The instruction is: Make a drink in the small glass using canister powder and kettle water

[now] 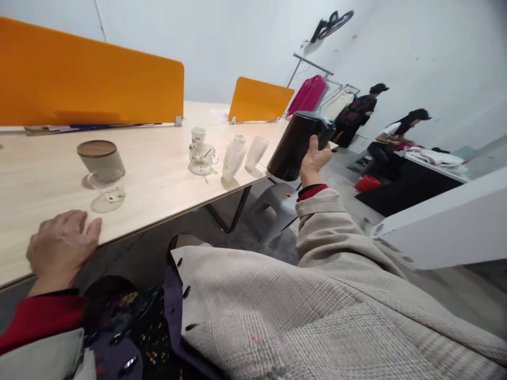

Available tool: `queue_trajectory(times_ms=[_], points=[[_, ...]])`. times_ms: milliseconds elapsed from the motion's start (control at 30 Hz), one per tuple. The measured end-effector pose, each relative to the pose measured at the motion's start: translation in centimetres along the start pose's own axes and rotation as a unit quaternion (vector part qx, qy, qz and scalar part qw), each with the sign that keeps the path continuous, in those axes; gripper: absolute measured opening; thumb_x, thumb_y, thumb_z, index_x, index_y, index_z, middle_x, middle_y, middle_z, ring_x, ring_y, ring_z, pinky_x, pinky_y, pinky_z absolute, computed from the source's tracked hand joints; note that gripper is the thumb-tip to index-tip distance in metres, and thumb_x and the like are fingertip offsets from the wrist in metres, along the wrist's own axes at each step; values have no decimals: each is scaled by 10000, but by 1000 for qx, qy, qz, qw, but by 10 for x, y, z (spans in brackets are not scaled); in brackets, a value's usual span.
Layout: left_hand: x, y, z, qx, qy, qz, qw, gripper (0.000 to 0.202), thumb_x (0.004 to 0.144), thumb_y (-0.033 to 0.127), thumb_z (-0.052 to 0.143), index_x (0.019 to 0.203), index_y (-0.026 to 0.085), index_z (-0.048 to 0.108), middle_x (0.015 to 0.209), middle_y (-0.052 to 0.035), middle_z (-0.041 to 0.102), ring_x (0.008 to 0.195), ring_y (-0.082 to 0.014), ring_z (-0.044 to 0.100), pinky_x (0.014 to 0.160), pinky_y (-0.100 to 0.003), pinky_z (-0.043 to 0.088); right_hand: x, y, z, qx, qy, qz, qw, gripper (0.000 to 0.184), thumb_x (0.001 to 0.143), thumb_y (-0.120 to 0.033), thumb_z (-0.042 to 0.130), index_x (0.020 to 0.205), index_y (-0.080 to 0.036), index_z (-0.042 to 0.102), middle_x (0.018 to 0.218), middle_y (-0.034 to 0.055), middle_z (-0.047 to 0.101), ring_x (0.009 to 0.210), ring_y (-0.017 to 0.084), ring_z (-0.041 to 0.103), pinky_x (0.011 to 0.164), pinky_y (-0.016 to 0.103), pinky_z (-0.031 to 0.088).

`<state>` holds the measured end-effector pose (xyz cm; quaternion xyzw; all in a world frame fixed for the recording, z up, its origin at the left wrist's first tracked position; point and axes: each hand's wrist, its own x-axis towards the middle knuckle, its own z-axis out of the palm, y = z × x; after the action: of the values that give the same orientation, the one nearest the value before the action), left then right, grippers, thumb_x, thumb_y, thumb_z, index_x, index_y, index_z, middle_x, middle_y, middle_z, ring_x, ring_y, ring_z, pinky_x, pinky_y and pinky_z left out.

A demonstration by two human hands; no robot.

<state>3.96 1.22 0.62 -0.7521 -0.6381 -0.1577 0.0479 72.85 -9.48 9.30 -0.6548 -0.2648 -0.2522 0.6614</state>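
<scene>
My right hand [315, 161] grips a dark electric kettle [295, 145] by its handle side, holding it up at the table's right front edge. On the left, my left hand [63, 245] rests on the tabletop with nothing in it, thumb apart from the fingers. Just beyond it stands a clear glass [109, 187] with a few bits at its bottom. A canister [102, 158] with a wooden lid sits right behind that glass. A ribbed glass cup [203, 157] stands mid-table on a saucer, and two tall clear glasses [233, 161] are between it and the kettle.
Orange dividers [95, 79] run along the back of the wooden table [158, 184]. Two small white paper cups [198, 134] stand among the glassware. A grey stool [273, 208] is below the table's right end. Two people [400, 132] are farther right, near a clothes rack.
</scene>
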Motion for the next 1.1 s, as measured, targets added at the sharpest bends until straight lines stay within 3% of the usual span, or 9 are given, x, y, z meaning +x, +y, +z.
queue_trajectory(times_ms=[200,333,467,700,833,933,1000,1100], points=[[-4,1,-1,-25,30,1,999,943,998,683,168,1375,41,747,1498,-258,721,1350,-487,656,1177,-654,536,-7,15,33,2,14,27,1000,509,987,-683,686,1003,-174,679,1041,77,773,1087,278,763,1065,491,606],[-7,-1,3,-41,40,-6,998,921,1000,725,196,1380,101,756,1510,-227,727,1370,-480,659,1202,-656,523,7,35,51,21,13,34,999,453,972,-636,718,990,-186,665,991,50,760,1027,260,760,1057,493,609],[-10,-1,3,-66,43,-10,997,949,998,742,200,1400,78,746,1538,-242,706,1437,-488,625,1267,-651,470,19,54,73,61,12,55,997,387,968,-565,735,1026,-194,643,995,31,743,997,234,752,1028,463,622],[-12,-2,2,-75,46,-26,996,869,1000,733,256,1421,148,741,1535,-213,709,1455,-473,611,1263,-650,469,21,56,104,83,-70,164,980,307,1023,-483,695,1102,-207,585,799,-36,615,745,185,688,747,372,616],[-11,-2,2,-62,46,-17,997,889,1001,730,240,1393,114,749,1521,-230,715,1430,-483,626,1250,-641,482,20,47,105,54,-131,162,977,288,1033,-473,698,1090,-231,552,846,-17,657,731,152,654,736,331,592],[-11,-1,3,-64,50,-18,997,880,1001,722,249,1376,110,758,1514,-230,720,1420,-488,631,1241,-642,487,22,41,96,14,-151,148,977,275,1011,-427,739,1027,-243,535,944,24,701,872,174,699,865,359,601],[-11,-1,4,-73,53,-20,996,838,1005,714,269,1385,150,758,1520,-202,721,1435,-468,626,1251,-630,480,21,37,85,-23,-121,140,982,283,1008,-409,749,975,-256,514,974,33,688,995,207,715,990,410,589],[-11,-2,6,-86,58,-23,994,751,1008,694,318,1401,224,752,1517,-152,727,1443,-439,620,1252,-611,475,6,29,68,-73,-19,127,989,317,1054,-449,677,899,-302,443,986,28,647,1097,230,700,1119,456,547]])
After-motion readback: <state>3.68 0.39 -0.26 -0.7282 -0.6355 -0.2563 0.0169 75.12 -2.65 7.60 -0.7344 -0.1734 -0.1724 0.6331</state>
